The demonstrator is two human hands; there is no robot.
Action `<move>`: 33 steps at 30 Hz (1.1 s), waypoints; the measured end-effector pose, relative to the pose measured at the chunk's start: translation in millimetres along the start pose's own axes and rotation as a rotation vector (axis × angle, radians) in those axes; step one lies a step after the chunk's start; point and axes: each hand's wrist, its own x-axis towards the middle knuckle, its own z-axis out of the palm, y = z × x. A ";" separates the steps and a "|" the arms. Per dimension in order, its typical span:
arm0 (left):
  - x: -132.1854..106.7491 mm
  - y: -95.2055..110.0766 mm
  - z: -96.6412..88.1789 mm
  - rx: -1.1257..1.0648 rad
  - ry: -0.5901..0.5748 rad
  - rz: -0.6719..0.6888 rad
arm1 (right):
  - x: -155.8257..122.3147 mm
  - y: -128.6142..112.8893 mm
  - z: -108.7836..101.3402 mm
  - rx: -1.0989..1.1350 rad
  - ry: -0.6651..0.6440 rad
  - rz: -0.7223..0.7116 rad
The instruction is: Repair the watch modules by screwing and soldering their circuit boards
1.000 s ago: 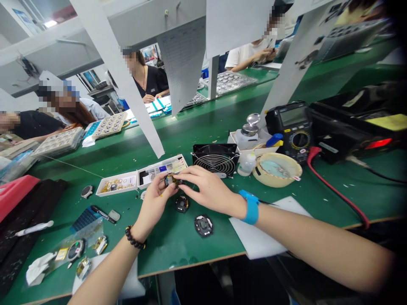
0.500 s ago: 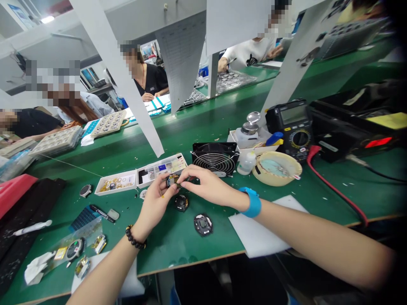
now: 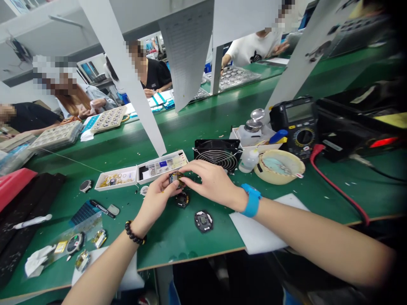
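My left hand (image 3: 155, 197), with a beaded bracelet at its wrist, is closed around a small round watch module (image 3: 174, 176) showing dark and gold parts. My right hand (image 3: 211, 184), with a blue band at its wrist, pinches the module's right edge between thumb and fingers; fingers partly hide the piece. Just below the hands a black round watch part (image 3: 182, 199) lies on the green table. Nearer the front edge is a black watch back part (image 3: 203, 221) with pale patches.
White boxes of small parts (image 3: 117, 179) stand behind my left hand, with a black fan (image 3: 218, 153) to their right. Farther right are a cream bowl (image 3: 280, 167) and a multimeter (image 3: 295, 125). A watch (image 3: 75, 243) lies at left. Co-workers sit across the table.
The view has shifted slightly. My right hand has moved a little over the module, its thumb now lower at the edge. Both hands still hold the module.
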 end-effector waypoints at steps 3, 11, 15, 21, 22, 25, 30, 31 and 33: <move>-0.7 -0.1 0.4 0.022 -0.027 -0.013 | 0.1 2.1 0.5 -0.030 -0.019 -0.026; -0.5 -3.6 -1.0 0.044 -0.051 -0.040 | -0.3 5.1 1.6 -0.062 -0.031 -0.037; 0.0 -2.8 -1.3 0.053 -0.053 -0.043 | 0.7 5.4 0.4 0.030 -0.083 0.022; 0.7 -2.2 -1.5 0.055 -0.050 -0.036 | 2.3 5.6 -1.4 0.112 -0.111 0.079; 0.7 -2.5 -1.6 0.059 -0.050 -0.037 | 2.4 5.2 -1.8 0.112 -0.111 0.084; 0.0 -3.2 -1.8 0.061 -0.043 -0.044 | 2.9 3.2 -3.4 0.124 -0.122 0.097; -0.1 -3.2 -1.8 0.066 -0.035 -0.061 | 1.9 1.0 -2.4 0.087 -0.120 0.097; 0.0 -2.9 -1.8 0.067 -0.033 -0.071 | 1.5 0.8 -1.4 0.062 -0.115 0.089; -0.4 -2.0 -1.7 0.067 -0.012 -0.102 | 0.6 0.5 0.9 0.009 -0.107 0.059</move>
